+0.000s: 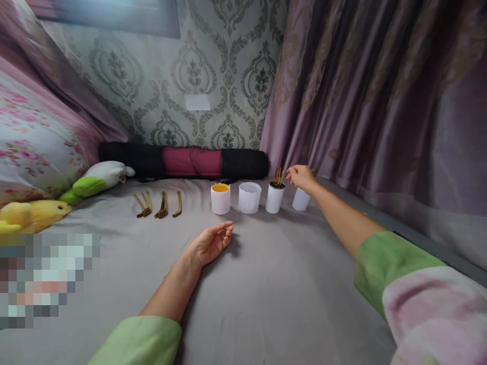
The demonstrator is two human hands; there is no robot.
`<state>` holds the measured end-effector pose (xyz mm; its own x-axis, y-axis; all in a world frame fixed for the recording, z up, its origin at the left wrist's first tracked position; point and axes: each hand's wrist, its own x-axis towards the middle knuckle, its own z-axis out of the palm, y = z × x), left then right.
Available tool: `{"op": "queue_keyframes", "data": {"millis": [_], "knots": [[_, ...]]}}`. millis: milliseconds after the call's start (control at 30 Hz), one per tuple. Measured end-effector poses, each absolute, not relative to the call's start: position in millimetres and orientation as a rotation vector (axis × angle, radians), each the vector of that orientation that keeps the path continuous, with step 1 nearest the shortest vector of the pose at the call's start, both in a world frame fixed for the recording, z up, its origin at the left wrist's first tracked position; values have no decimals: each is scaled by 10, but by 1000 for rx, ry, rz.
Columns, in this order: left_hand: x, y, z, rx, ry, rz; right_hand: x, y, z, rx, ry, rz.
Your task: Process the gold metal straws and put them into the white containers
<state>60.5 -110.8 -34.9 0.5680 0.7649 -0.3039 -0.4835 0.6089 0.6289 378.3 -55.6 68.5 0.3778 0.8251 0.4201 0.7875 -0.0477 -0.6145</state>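
Observation:
My right hand point(300, 177) is raised between two white cups, its fingertips pinched together beside the sticks. Whatever the fingertips hold, if anything, is too small to make out. Thin brown-gold sticks point(279, 176) stand upright in the nearer white cup point(273, 201). Behind my right hand is another white cup point(301, 201), partly hidden, with stick ends above it. My left hand point(213, 243) rests on the grey sheet, palm turned sideways, fingers loosely extended and holding nothing. In front of it stand a white cup with a yellow inside point(220, 203) and a whitish translucent cup point(249, 200).
Bent gold-brown sticks lie in a left bunch point(143, 205), a middle bunch point(162, 205) and a right bunch point(177, 204). A black and maroon roll point(190, 162) lies against the wall. Plush toys point(95, 177) are at left, a purple curtain point(361, 116) at right.

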Motion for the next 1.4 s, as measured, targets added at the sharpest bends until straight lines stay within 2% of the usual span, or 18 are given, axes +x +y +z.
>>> {"op": "queue_keyframes", "data": {"millis": [367, 900, 1400], "knots": [[616, -1111, -332, 490, 599, 779, 3716, -717, 634, -1658, -1238, 62], [609, -1086, -355, 480, 565, 773, 3274, -1153, 327, -1497, -1173, 390], [605, -1058, -380, 481, 556, 763, 2904, -1144, -95, -1533, -1234, 573]]}}
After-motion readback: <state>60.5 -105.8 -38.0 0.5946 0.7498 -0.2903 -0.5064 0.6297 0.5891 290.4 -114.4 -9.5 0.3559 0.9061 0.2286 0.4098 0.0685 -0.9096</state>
